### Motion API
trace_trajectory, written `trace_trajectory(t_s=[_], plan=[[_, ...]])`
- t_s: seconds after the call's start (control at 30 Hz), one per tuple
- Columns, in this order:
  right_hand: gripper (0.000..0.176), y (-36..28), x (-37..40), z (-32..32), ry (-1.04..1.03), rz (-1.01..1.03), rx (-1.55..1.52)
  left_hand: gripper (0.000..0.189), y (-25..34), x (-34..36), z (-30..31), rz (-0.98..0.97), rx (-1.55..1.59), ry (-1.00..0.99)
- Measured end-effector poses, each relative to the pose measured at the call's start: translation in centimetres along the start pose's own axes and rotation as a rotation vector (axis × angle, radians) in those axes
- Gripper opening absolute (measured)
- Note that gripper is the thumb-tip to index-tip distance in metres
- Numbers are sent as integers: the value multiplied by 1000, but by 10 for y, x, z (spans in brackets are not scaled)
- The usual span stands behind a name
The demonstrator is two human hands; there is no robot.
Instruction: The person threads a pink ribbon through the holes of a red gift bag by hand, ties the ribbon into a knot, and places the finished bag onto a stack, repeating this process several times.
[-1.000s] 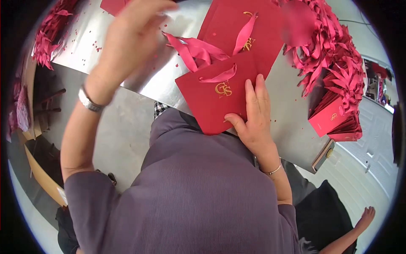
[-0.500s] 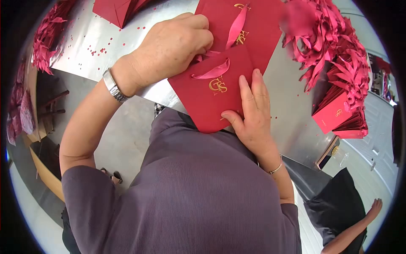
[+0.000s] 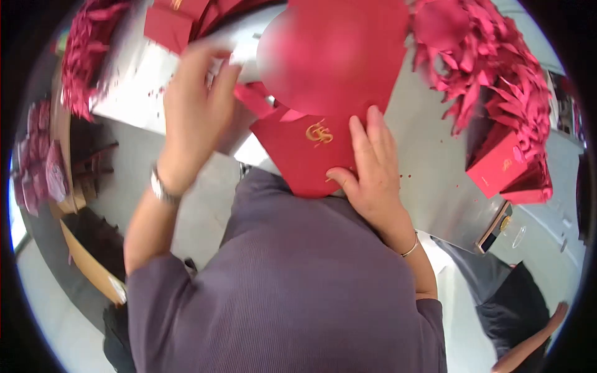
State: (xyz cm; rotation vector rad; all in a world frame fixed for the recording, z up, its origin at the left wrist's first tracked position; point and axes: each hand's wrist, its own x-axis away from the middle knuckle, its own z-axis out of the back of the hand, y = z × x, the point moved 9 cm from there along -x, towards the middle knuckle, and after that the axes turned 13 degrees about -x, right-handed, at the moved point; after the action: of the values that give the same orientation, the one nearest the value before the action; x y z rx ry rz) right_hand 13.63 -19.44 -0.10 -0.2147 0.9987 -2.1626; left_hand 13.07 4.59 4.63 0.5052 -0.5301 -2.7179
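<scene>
A small red paper gift bag (image 3: 308, 161) with gold lettering lies flat at the table's near edge, close against my body. My right hand (image 3: 376, 168) rests on its right side, fingers stretched out and thumb on the front. My left hand (image 3: 199, 112) is raised to the left of the bag, smeared by motion, with thumb and fingers apart. Between it and the bag's top runs a pink ribbon handle (image 3: 255, 98), its loose end near my thumb. Another, larger-looking red bag (image 3: 379, 62) lies beneath and beyond, partly covered by a round blurred patch.
Red bags with bunched pink ribbons (image 3: 513, 165) stand at the right, and more ribbons (image 3: 90, 56) hang at the left. Folded red bags (image 3: 171, 28) lie at the far left. A phone (image 3: 494, 227) sits by the table's right edge. Another person's arm (image 3: 532, 342) shows at lower right.
My left hand has let go at the bag's top and swung left. The ribbon handle now stretches leftward. My right hand has stayed on the bag.
</scene>
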Motion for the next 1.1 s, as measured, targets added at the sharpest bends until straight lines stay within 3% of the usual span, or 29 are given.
trace_trajectory(t_s=[0.07,0.1,0.13,0.23,0.3,0.37,0.43,0.47,0.5,0.6,0.67,0.73,0.77,0.8,0.83,0.9,1.0,1.07,1.1], plan=[[85,-3,0,4,17,27,-15,21,-8,39,-16,127,50,-308],[86,-6,2,8,39,17,-57,22,-13,70,-32,108,209,-326],[87,-6,4,10,76,44,-92,23,-4,76,-34,279,345,-389],[89,-6,11,18,173,94,-167,22,-4,85,-30,359,567,-214],[88,-10,25,34,260,192,-242,19,7,92,-20,276,739,-154],[83,-6,42,56,499,210,-237,19,27,85,-15,172,889,-132],[61,16,64,78,664,-22,-400,20,57,77,-11,13,1031,-117],[54,31,73,85,679,-141,-468,22,78,71,-13,-54,929,-189],[41,48,87,93,837,-158,-548,29,94,66,-18,-135,838,-221],[27,80,135,145,1159,-167,-807,37,159,61,-31,-161,927,-428],[24,112,173,187,1362,-139,-809,40,162,59,-38,-531,307,-257],[27,158,205,219,1402,-241,-524,44,152,65,-43,-662,66,-119],[36,182,211,229,1279,-333,-182,47,144,69,-47,-672,-59,-113],[46,171,199,234,1029,-577,416,48,132,71,-52,-638,-71,-135],[51,189,202,230,983,-622,578,50,123,71,-55,-610,-73,-153],[52,185,199,235,1087,-458,429,51,119,67,-56,-601,-135,-146],[47,123,190,233,1275,-360,634,51,133,63,-63,-703,-168,-134],[41,90,152,214,1167,-124,474,51,148,65,-74,-810,-82,-236],[36,77,123,199,1054,-121,347,48,158,64,-74,-842,-70,-212]])
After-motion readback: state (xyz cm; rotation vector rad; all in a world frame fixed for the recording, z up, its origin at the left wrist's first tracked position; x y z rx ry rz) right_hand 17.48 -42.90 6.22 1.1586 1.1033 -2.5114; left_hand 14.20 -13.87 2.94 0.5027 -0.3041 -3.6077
